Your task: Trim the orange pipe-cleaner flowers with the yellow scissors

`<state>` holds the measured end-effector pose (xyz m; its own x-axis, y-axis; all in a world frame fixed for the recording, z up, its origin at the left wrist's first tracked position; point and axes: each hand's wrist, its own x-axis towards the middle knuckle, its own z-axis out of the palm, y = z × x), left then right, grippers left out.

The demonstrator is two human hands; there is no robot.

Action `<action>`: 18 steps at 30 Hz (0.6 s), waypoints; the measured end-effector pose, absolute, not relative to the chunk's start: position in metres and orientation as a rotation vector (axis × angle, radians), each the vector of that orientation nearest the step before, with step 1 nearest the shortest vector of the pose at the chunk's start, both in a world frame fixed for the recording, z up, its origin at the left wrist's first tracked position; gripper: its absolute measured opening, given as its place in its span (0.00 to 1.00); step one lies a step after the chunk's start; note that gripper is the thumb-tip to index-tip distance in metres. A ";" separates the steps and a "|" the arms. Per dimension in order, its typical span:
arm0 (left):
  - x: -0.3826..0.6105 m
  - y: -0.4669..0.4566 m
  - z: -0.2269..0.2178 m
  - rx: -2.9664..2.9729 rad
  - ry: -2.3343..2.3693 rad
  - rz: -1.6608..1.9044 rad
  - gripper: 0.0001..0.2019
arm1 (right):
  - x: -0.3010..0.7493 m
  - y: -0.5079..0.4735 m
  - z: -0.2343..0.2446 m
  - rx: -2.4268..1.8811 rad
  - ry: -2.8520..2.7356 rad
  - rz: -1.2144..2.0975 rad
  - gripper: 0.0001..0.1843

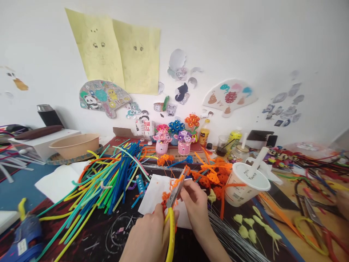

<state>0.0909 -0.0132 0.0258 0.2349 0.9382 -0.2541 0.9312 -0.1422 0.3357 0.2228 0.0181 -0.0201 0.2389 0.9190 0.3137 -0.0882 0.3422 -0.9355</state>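
My left hand [148, 234] is closed around the yellow-handled scissors [171, 229], whose blades point up and away. My right hand [195, 202] is bent in a pinch beside the blades, at a fuzzy orange pipe cleaner piece [177, 181]; its fingertips are partly hidden. Orange fuzzy bits [165, 197] lie just left of the blades, over a white paper sheet [151, 198]. Right of my hands is a pile of orange pipe cleaner flowers [214, 176].
A heap of coloured pipe cleaners [128, 174] spreads on the left, near a blue glue gun [25, 233]. To the right stand a lidded drink cup [237, 185] and thin wires [226, 233]. Small flower pots [161, 146] line the back. Other pliers [313, 213] lie far right.
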 end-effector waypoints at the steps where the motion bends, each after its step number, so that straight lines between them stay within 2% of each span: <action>1: 0.090 -0.014 0.025 2.091 1.715 0.033 0.23 | 0.224 0.018 -0.020 -0.960 -1.091 0.883 0.10; 10: 0.089 -0.021 0.022 2.018 1.782 0.226 0.19 | 0.226 0.018 -0.019 -0.947 -1.081 0.903 0.08; 18: 0.087 -0.033 0.033 2.019 1.718 0.393 0.15 | 0.225 0.011 -0.020 -1.019 -1.091 0.823 0.12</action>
